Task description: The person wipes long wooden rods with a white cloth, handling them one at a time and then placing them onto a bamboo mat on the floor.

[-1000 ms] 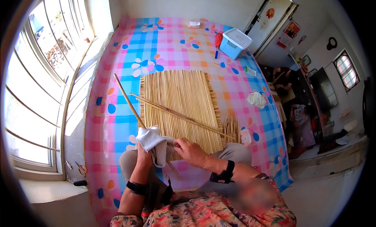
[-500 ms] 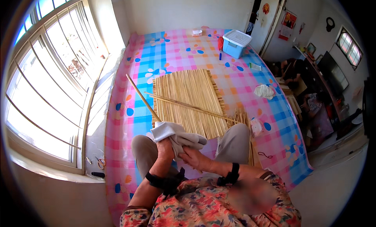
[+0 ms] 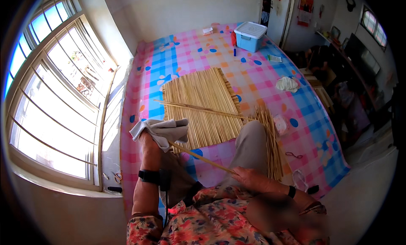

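Note:
My left hand (image 3: 147,140) is closed around a pale grey cloth (image 3: 173,125), which is wrapped about a slender straw-coloured stick (image 3: 202,159). Most of its fingers are hidden under the fabric. From the cloth the stick slants down to the right across my lap, its near end gripped by my right hand (image 3: 248,178). Just beyond my knees lies a mat of many parallel sticks (image 3: 196,90). Loose thin sticks (image 3: 198,108) rest crosswise on it, their right ends near a bundle of sticks (image 3: 270,139) beside my right knee.
A pink and blue checked sheet (image 3: 139,88) spreads beneath everything. Toward the back stands a blue lidded box (image 3: 249,39). A white cloth (image 3: 287,84) and a pink packet (image 3: 280,125) lie to the right. Scissors (image 3: 118,177) sit on the sill by the barred window. People are at the far right.
My hands have moved apart: the left, with the cloth, went left and forward; the right went right and back. The stick, which pointed forward from the cloth, now runs between both hands.

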`<state>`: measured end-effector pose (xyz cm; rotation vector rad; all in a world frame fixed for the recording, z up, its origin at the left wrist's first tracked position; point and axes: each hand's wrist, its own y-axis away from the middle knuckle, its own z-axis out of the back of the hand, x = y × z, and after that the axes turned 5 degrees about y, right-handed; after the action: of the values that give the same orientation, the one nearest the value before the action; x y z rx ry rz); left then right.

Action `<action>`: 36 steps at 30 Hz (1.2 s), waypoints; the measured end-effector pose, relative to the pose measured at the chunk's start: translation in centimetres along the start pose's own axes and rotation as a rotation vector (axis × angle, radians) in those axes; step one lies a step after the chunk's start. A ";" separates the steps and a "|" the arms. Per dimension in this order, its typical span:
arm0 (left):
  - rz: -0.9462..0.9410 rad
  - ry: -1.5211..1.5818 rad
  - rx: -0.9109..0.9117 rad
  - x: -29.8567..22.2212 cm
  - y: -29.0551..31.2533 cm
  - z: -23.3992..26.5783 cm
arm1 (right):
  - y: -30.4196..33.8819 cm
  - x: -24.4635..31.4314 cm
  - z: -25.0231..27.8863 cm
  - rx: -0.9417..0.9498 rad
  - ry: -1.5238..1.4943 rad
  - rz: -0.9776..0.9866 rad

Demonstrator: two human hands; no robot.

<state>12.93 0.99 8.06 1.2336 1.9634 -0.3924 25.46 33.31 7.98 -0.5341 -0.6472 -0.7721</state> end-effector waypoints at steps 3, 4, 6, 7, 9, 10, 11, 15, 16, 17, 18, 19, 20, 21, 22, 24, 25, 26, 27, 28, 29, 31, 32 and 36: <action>-0.070 -0.022 -0.020 0.3 -3.6 3.3 | 3.7 -1.2 1.2 0.027 0.161 -0.005; -0.075 -0.013 -0.001 0.0 -4.9 4.5 | 4.9 -1.9 1.4 0.059 0.214 -0.037; -0.091 -0.003 0.029 -1.7 -7.4 7.4 | 6.7 -2.6 2.6 -0.034 0.121 -0.213; -0.066 -0.023 0.070 -3.1 -8.7 9.9 | 7.3 -2.8 3.0 -0.076 0.065 -0.292; -0.051 -0.062 0.060 -3.0 -8.3 11.1 | 7.6 -2.8 4.4 -0.224 -0.078 -0.526; -0.045 -0.085 0.052 -3.0 -7.9 11.8 | 7.6 -3.0 4.9 -0.296 -0.154 -0.642; -0.016 -0.213 0.114 -1.9 -7.4 11.0 | 8.2 -4.1 4.9 -0.372 -0.121 -0.679; -0.001 -0.454 0.319 -1.4 -3.9 8.2 | 10.3 -12.8 1.2 -0.461 0.034 -0.832; 0.041 -0.513 0.351 -2.2 -3.5 8.5 | 10.8 -14.5 0.1 -0.421 0.071 -0.865; 0.079 -0.562 0.391 -2.0 -3.4 8.1 | 11.4 -15.8 -0.3 -0.419 0.066 -0.933; 0.072 -0.651 0.380 -1.7 -2.9 7.6 | 12.1 -17.1 -0.4 -0.418 0.060 -1.003; 0.063 -0.753 0.360 -2.2 -1.9 6.8 | 12.7 -18.4 -0.8 -0.390 0.076 -1.058; 0.011 -0.817 0.455 -2.6 -1.2 6.3 | 13.3 -19.9 -1.2 -0.357 0.089 -1.108; -0.044 -0.870 0.558 -2.7 -0.7 5.5 | 14.1 -21.3 -1.8 -0.331 0.106 -1.162; 0.021 -0.653 0.413 -2.7 -0.4 5.9 | 15.6 -23.8 -3.1 -0.343 0.178 -1.135; -0.032 -0.723 0.425 -2.1 0.3 3.5 | 18.4 -27.4 -4.5 -0.354 0.339 -1.076; -0.068 -0.887 0.316 -2.4 -1.7 6.2 | 18.7 -27.8 -4.9 -0.364 0.283 -1.160; -0.073 -0.802 0.227 -2.6 -2.0 7.6 | 17.4 -26.9 -4.8 -0.356 0.227 -1.239; -0.082 -0.702 0.153 -2.4 -2.3 7.9 | 16.6 -26.2 -4.2 -0.359 0.182 -1.320; 0.014 -0.669 0.396 -2.7 -2.3 8.2 | 16.9 -26.8 -4.3 -0.359 0.240 -1.277; 0.001 -0.654 0.399 -3.3 -2.3 8.3 | 16.9 -27.2 -4.9 -0.355 0.281 -1.223; -0.047 -0.574 0.274 -2.1 -3.1 9.6 | 17.2 -28.1 -5.3 -0.352 0.342 -1.195; -0.071 -0.550 0.212 -2.0 -3.7 10.2 | 16.9 -28.2 -5.6 -0.347 0.337 -1.218; -0.134 -0.468 0.086 -1.7 -4.8 11.0 | 17.0 -29.7 -6.6 -0.296 0.276 -1.322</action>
<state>14.03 -9.09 1.44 0.9566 1.6382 -0.7662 24.51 52.99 -20.78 -0.1905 -0.5811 -2.1679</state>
